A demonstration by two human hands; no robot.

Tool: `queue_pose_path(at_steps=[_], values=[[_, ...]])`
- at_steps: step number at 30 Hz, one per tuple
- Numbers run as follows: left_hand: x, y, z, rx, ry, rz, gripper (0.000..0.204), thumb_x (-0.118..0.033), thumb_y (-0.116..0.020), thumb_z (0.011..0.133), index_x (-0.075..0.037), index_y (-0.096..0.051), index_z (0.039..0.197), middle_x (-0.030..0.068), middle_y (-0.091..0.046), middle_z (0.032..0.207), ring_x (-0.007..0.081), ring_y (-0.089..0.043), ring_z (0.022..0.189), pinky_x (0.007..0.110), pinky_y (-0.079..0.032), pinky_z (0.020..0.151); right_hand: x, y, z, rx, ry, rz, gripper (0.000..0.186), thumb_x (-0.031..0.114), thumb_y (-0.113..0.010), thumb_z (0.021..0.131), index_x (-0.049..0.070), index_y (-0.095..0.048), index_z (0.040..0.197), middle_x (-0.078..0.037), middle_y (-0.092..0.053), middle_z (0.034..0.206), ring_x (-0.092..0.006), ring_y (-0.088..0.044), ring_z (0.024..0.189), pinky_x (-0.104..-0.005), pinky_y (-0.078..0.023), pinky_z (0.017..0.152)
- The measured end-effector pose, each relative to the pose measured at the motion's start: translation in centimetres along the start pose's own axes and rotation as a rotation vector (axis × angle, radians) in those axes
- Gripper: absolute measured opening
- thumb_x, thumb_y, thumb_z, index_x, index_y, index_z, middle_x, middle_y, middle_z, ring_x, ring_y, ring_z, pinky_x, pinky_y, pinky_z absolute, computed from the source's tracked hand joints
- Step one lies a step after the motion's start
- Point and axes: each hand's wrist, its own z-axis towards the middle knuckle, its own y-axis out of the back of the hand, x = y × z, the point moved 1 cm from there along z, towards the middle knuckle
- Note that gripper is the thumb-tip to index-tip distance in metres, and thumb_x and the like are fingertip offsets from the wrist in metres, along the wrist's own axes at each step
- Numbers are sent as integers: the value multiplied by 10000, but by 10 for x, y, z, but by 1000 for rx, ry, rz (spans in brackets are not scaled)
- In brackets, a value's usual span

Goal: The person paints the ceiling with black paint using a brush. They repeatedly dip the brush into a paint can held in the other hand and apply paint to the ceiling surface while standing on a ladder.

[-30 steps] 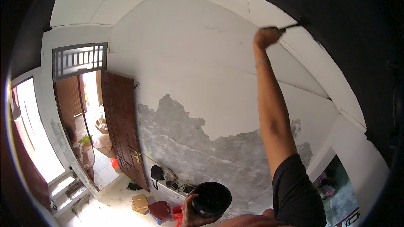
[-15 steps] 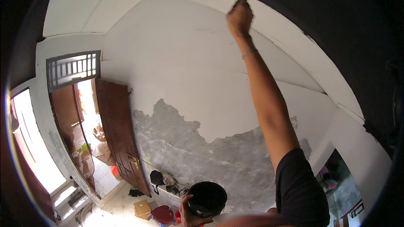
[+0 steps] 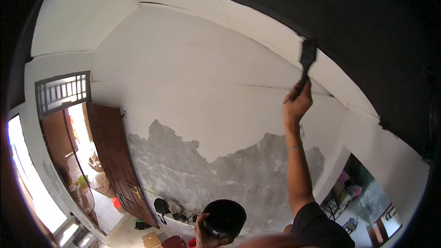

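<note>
Raised high, my right hand point(image 3: 298, 103) grips the handle of a dark flat paintbrush point(image 3: 308, 55). The brush's tip points up at the edge where black point(image 3: 294, 4) meets the white ceiling strip point(image 3: 331, 71); whether it touches cannot be made out. Low in the view, my left hand point(image 3: 202, 232) is closed around the side of a round black tub point(image 3: 225, 216). The inside of the tub looks dark, and its contents cannot be told.
Ahead is a white wall point(image 3: 197, 78) with bare grey patches point(image 3: 229, 174) lower down. An open brown door point(image 3: 112, 156) stands at the left. Boxes point(image 3: 151, 239) and a black bag point(image 3: 161, 207) lie on the floor below. An opening point(image 3: 358, 197) lies at the right.
My right hand with the paintbrush has moved right and lower in the view, and the whole brush now shows. My left hand still holds the tub. The view has shifted somewhat.
</note>
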Motion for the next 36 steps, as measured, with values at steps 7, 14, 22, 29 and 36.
queue_pose_path(at_steps=[7, 14, 22, 29, 36], values=[[-21, -34, 5, -125, -41, 171, 1214, -399, -997, 515, -141, -250, 1436, 192, -473, 1348, 363, -541, 1209, 488, -447, 1025, 42, 161, -110, 666, -302, 287, 111, 131, -642, 974, 28, -673, 1002, -51, -650, 700, -121, -558, 539, -273, -450, 532], [-2, -43, 13, 28, -101, 275, 1297, -409, -993, 503, -77, -215, 1485, 174, -456, 1426, 332, -516, 1274, 487, -418, 1088, 72, 281, -164, 1247, -488, 219, 375, -64, -706, 768, 13, -661, 1132, -181, -721, 943, -328, -723, 784, -386, -561, 664], [13, -74, -27, 286, 75, 102, 1253, -449, -993, 504, -94, -298, 1484, 177, -435, 1483, 312, -473, 1355, 486, -398, 1131, 62, 314, -179, 1598, -465, 164, 382, 8, -687, 776, 70, -659, 1151, -149, -714, 903, -312, -721, 778, -419, -568, 694], [20, -98, -57, 270, 53, -62, 1192, -443, -981, 536, -148, -303, 1472, 203, -439, 1468, 339, -489, 1338, 492, -406, 1118, 64, 306, -208, 1469, -492, 197, 264, 289, -781, 885, 68, -671, 978, -112, -696, 688, -279, -696, 585, -366, -509, 528], [5, -98, -60, 239, 89, -42, 1151, -426, -963, 548, -154, -325, 1466, 163, -473, 1455, 308, -495, 1328, 477, -390, 1127, 56, 296, -221, 1341, -509, 168, 260, 258, -772, 904, 40, -657, 987, -110, -704, 704, -251, -712, 606, -330, -521, 537]])
